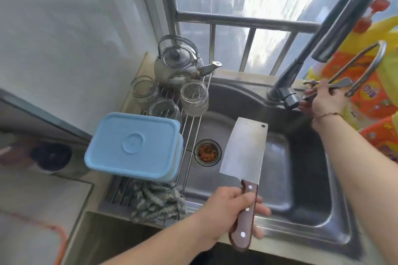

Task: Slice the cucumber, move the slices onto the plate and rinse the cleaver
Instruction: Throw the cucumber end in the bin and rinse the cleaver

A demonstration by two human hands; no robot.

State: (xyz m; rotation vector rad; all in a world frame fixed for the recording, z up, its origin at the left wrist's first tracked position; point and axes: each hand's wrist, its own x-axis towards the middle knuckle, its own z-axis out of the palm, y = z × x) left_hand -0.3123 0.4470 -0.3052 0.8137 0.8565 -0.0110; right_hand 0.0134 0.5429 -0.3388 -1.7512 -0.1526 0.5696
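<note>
Fingers of the left hand (228, 211) curl round the wooden handle of the cleaver (245, 153), whose broad blade points away over the steel sink (305, 211), flat face up. Just left of the blade lies the drain strainer (207, 153), holding orange scraps. On the left rim a wire rack (189, 135) carries stacked blue plastic containers (133, 146), with a crumpled cloth (157, 200) at its near end, then three glass jars (195, 98) and, farthest, a metal kettle (178, 62). At the far right, the right hand (323, 101) rests at the tap (288, 90); its fingers curl toward the lever, though whether they clasp it I cannot tell.
</note>
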